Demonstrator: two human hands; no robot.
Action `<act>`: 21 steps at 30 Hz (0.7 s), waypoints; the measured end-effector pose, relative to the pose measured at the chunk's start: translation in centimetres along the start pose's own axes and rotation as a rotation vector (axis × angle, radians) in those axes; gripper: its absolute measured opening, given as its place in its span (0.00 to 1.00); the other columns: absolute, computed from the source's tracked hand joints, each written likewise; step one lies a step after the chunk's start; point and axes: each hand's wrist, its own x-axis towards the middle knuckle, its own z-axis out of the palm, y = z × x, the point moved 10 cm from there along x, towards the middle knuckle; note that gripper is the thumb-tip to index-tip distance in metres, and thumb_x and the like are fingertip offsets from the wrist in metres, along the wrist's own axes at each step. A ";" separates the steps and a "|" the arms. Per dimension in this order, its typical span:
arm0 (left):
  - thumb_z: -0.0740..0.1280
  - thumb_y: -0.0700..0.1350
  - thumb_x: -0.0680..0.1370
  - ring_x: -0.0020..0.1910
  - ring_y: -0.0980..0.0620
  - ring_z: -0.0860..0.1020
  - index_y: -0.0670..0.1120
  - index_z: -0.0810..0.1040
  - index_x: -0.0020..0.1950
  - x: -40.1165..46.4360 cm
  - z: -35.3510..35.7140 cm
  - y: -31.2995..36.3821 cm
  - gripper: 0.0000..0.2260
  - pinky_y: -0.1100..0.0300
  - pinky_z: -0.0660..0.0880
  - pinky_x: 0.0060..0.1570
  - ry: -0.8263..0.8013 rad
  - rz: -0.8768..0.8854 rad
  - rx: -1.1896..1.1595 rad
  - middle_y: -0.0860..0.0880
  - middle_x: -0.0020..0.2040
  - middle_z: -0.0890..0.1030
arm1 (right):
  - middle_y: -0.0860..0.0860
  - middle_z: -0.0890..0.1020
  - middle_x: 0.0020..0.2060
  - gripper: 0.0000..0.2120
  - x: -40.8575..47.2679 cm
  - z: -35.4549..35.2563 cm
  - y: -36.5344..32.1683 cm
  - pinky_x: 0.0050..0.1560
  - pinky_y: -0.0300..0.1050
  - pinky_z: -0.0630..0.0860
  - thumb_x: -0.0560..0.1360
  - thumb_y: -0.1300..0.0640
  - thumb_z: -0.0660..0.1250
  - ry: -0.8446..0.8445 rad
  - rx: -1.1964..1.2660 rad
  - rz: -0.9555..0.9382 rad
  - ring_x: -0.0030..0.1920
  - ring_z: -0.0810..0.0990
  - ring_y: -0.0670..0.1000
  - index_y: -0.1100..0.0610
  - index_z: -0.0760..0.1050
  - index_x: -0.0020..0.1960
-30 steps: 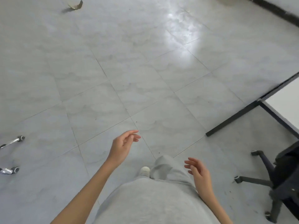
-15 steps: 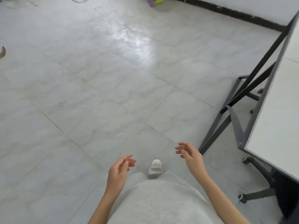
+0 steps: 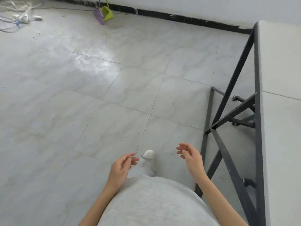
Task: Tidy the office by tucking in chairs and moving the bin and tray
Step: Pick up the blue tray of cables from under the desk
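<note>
My left hand (image 3: 121,168) and my right hand (image 3: 190,157) hang in front of my body with fingers relaxed, holding nothing. The black wheeled base of a chair (image 3: 242,122) shows under the white desk (image 3: 280,111) on the right, behind the desk's black metal frame (image 3: 231,88); the chair's seat is hidden by the desktop. Another castor (image 3: 249,182) peeks out lower down under the desk. No bin or tray is in view.
Grey tiled floor (image 3: 97,103) spreads ahead and to the left. A green dustpan (image 3: 107,13) and a purple broom (image 3: 99,17) lean at the far wall. Tangled cables (image 3: 19,17) lie at the far left. My white shoe (image 3: 149,158) points forward.
The view has swung right and forward: the desk now fills the right side, the far wall, dustpan and cables have come into sight. Both hands stay empty and have drawn closer together.
</note>
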 end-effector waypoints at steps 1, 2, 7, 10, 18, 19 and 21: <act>0.57 0.35 0.79 0.41 0.60 0.81 0.53 0.77 0.49 3.1 0.4 2.4 0.15 0.71 0.75 0.43 -0.035 0.025 0.021 0.56 0.41 0.85 | 0.50 0.81 0.43 0.18 1.6 -0.5 -0.3 0.41 0.33 0.75 0.76 0.71 0.54 0.033 0.013 0.033 0.41 0.80 0.46 0.51 0.74 0.48; 0.57 0.35 0.79 0.40 0.60 0.81 0.53 0.77 0.49 6.7 1.0 5.0 0.15 0.72 0.74 0.42 -0.071 0.051 0.044 0.53 0.40 0.85 | 0.50 0.81 0.43 0.17 3.5 -1.1 -0.9 0.41 0.33 0.75 0.76 0.71 0.54 0.068 0.039 0.063 0.43 0.80 0.50 0.52 0.74 0.49; 0.57 0.35 0.79 0.40 0.62 0.80 0.55 0.77 0.49 19.7 5.1 15.4 0.16 0.73 0.73 0.42 -0.237 0.136 0.149 0.59 0.40 0.84 | 0.51 0.81 0.43 0.16 9.5 -3.7 -3.3 0.41 0.32 0.75 0.77 0.71 0.55 0.205 0.131 0.166 0.42 0.80 0.48 0.52 0.75 0.48; 0.57 0.35 0.80 0.41 0.62 0.80 0.51 0.77 0.52 27.1 8.3 20.4 0.14 0.73 0.73 0.43 -0.316 0.186 0.187 0.65 0.40 0.83 | 0.53 0.81 0.43 0.14 14.6 -5.2 -4.4 0.40 0.32 0.75 0.77 0.71 0.55 0.277 0.204 0.209 0.43 0.79 0.51 0.56 0.75 0.49; 0.57 0.34 0.79 0.38 0.61 0.80 0.53 0.77 0.48 46.8 14.5 27.0 0.16 0.71 0.74 0.40 -0.238 0.113 0.141 0.59 0.40 0.84 | 0.51 0.82 0.42 0.14 39.9 -10.8 -13.3 0.40 0.34 0.74 0.77 0.69 0.55 0.251 0.163 0.167 0.42 0.80 0.50 0.54 0.74 0.49; 0.56 0.34 0.79 0.38 0.61 0.81 0.53 0.77 0.48 48.6 15.0 27.9 0.16 0.70 0.74 0.40 -0.216 0.096 0.129 0.60 0.40 0.84 | 0.50 0.81 0.42 0.14 43.3 -11.9 -15.6 0.40 0.34 0.74 0.77 0.69 0.55 0.243 0.154 0.144 0.42 0.80 0.51 0.53 0.74 0.48; 0.56 0.34 0.79 0.39 0.60 0.81 0.52 0.77 0.49 52.1 15.9 30.4 0.16 0.69 0.75 0.40 -0.194 0.076 0.112 0.60 0.41 0.84 | 0.49 0.81 0.41 0.16 49.8 -13.9 -20.4 0.39 0.33 0.74 0.77 0.70 0.55 0.225 0.137 0.089 0.41 0.80 0.50 0.51 0.73 0.47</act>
